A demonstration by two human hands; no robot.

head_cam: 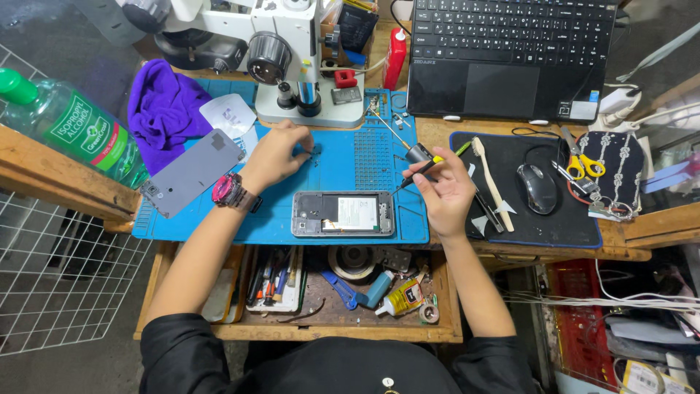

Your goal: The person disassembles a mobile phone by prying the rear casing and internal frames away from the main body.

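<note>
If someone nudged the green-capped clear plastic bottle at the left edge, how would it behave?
The green-capped clear plastic bottle lies on its side on the wooden ledge, so it would probably roll. It looks partly filled, so likely fairly heavy, and its smooth plastic may be slippery.

Both forearms rise from 6 o'clock, splayed toward 11 and 1. The left hand (pixel 275 155) lies palm down, fingers curled, fingertips pressed low (a watch bands its wrist). The right hand (pixel 446 191) is half closed, thumb and 2 fingers pinching at 10 o'clock.
</note>
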